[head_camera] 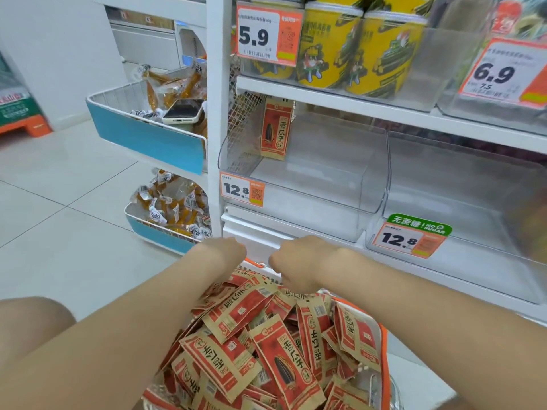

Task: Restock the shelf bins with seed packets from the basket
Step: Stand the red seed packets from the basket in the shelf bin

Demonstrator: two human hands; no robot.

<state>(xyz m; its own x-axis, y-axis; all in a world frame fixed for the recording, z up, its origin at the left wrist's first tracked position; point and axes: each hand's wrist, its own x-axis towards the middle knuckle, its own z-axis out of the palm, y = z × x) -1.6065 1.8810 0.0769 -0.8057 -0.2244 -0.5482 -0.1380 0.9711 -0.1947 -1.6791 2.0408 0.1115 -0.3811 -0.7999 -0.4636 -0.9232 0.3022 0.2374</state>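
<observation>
A white basket with an orange rim (384, 350) sits in front of me, heaped with several red-and-tan seed packets (266, 350). Both my hands reach down into its far end. My left hand (225, 251) and my right hand (296, 263) are bent at the wrist, with the fingers hidden among the packets, so any hold is not visible. One seed packet (273, 128) stands upright at the back left of the clear shelf bin (325, 184) tagged 12.8. The clear bin to its right (473, 202) holds nothing that I can see.
Yellow canisters (331, 45) fill the shelf above. At left hang two blue-fronted wire baskets (142, 134) of snack packs, and a phone (183, 110) lies in the upper one. Tiled floor (59, 202) spreads to the left. My knee shows at the lower left.
</observation>
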